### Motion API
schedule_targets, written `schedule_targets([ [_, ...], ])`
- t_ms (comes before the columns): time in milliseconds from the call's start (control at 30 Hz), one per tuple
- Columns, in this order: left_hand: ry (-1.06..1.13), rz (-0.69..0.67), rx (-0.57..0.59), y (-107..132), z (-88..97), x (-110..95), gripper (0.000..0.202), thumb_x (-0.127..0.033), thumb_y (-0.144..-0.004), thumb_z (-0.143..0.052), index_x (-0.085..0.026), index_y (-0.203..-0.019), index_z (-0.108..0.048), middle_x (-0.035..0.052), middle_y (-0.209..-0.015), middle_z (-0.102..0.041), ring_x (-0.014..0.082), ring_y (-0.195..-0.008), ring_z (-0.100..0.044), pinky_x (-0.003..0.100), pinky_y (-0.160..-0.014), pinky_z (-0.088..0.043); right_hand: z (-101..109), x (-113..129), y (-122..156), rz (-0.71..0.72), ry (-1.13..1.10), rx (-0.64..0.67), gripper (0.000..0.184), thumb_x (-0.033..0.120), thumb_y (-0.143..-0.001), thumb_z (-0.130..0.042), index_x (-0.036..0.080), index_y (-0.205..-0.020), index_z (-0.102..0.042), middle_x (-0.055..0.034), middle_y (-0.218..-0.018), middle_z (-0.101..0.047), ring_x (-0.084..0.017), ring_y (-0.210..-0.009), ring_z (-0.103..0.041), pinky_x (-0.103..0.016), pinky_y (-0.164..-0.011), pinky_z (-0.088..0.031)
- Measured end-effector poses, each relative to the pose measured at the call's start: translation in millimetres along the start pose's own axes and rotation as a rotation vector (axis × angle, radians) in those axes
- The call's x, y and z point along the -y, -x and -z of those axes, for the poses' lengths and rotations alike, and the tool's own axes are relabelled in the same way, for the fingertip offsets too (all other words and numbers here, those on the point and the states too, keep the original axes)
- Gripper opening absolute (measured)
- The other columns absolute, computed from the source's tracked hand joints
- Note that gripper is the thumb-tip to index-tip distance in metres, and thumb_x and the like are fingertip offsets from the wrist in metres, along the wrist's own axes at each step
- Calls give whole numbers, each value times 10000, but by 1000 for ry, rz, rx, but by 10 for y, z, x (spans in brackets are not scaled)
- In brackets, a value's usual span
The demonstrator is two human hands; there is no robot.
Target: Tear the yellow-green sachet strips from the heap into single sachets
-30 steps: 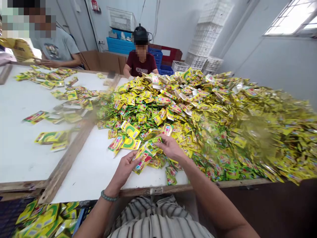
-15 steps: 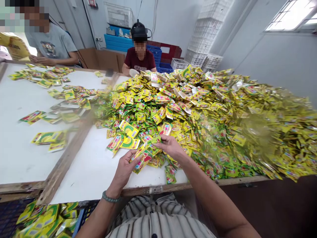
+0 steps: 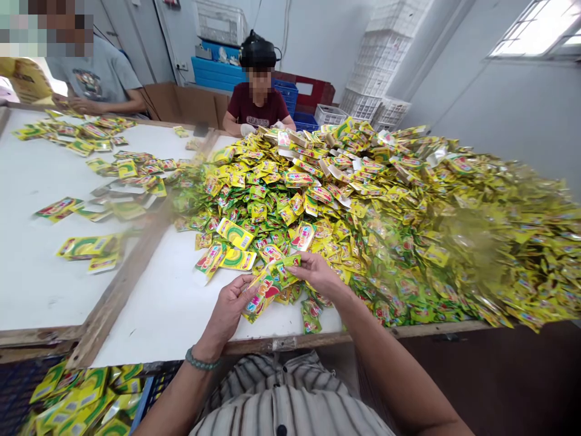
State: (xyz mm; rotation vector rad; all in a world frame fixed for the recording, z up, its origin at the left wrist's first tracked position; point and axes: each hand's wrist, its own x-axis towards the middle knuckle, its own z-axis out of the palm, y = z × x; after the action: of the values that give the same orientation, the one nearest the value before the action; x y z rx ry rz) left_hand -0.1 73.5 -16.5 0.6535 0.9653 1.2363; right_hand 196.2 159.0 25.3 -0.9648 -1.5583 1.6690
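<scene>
A huge heap of small yellow-and-green sachets (image 3: 363, 206) covers the white table (image 3: 167, 309) in front of me. My left hand (image 3: 229, 306) is closed on a small stack of these sachets (image 3: 259, 295), held just above the table near its front edge. My right hand (image 3: 318, 274) pinches a single sachet (image 3: 285, 267) at the near edge of the heap, right next to the stack in my left hand.
A second white table (image 3: 36, 290) at the left carries scattered sachets. A blue crate (image 3: 82, 402) of sachets sits low at my left. Two people sit at the far side, one in a maroon shirt (image 3: 256, 109), one in grey (image 3: 102, 75). White and blue crates stand behind.
My right hand has drawn a sachet from the heap's edge toward the stack in my left hand. My left hand has stayed almost in place.
</scene>
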Motion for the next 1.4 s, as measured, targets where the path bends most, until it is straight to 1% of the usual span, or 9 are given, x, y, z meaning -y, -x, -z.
schedule_targets([
  [233, -141, -70, -2, -2, -2, 26, 316, -349, -721, -747, -166, -953, -635, 24, -878, -725, 139, -733, -660, 231, -696, -524, 101, 161, 7, 26, 296, 143, 309, 458, -745, -693, 154, -773, -648, -5, -771, -598, -143, -726, -534, -261, -688, -426],
  [433, -306, -114, 48, -6, -26, -22, 319, -338, -739, -731, -172, -997, -643, 36, -962, -724, 174, -870, -659, 264, -786, -521, 0, 162, -24, 152, 583, 43, 206, 373, -754, -698, 168, -762, -679, 5, -717, -562, -122, -675, -477, -233, -626, -363],
  [633, -209, -23, -19, -31, -50, -15, 429, -337, -664, -789, -148, -1021, -643, 48, -952, -737, 181, -797, -680, 283, -750, -539, -224, -5, 35, 167, 507, -232, 123, 266, -712, -695, 183, -718, -604, 40, -621, -495, -112, -591, -438, -224, -569, -348],
  [733, -169, 8, -49, -33, -52, 0, 452, -329, -647, -803, -145, -1030, -649, 46, -922, -743, 181, -777, -685, 277, -734, -536, -299, -24, 106, 148, 572, -159, 71, 200, -771, -596, 203, -702, -611, 30, -610, -548, -126, -585, -482, -236, -588, -356],
  [800, -153, 31, -69, -35, -40, 0, 460, -332, -640, -808, -145, -1032, -657, 49, -899, -746, 185, -762, -687, 281, -726, -535, -328, -10, 154, 110, 492, -100, 107, 239, -829, -538, 223, -881, -631, 15, -680, -631, -145, -615, -544, -247, -608, -384],
  [900, -171, 36, -78, -28, -10, 15, 444, -353, -629, -811, -147, -1000, -680, 55, -903, -744, 196, -766, -686, 285, -718, -533, -376, -8, 220, 50, 410, -56, 311, 327, -861, -539, 237, -1157, -513, 6, -747, -685, -156, -617, -571, -253, -608, -403],
  [1133, -167, 103, -36, 85, 51, 105, 397, -388, -668, -779, -150, -972, -685, 65, -918, -740, 212, -814, -684, 302, -760, -526, -528, -242, 205, -22, 406, 44, 487, 289, -775, -660, 248, -1217, -460, 112, -517, -450, -90, -460, -350, -195, -489, -302],
  [1300, -189, 143, -39, 135, 75, -46, 460, -405, -701, -754, -182, -1087, -641, 48, -969, -731, 193, -843, -675, 289, -776, -510, -582, -356, 91, -81, 203, -104, 513, 283, -711, -708, 223, -1164, -475, 90, -547, -528, -106, -491, -469, -200, -502, -349],
  [1400, -327, 128, -42, 127, 93, -106, 420, -382, -655, -789, -168, -1002, -689, 32, -945, -732, 187, -838, -664, 257, -754, -497, -571, -363, 86, -94, 191, -128, 549, 259, -713, -697, 228, -1202, -449, 67, -600, -580, -119, -524, -515, -204, -506, -360],
])
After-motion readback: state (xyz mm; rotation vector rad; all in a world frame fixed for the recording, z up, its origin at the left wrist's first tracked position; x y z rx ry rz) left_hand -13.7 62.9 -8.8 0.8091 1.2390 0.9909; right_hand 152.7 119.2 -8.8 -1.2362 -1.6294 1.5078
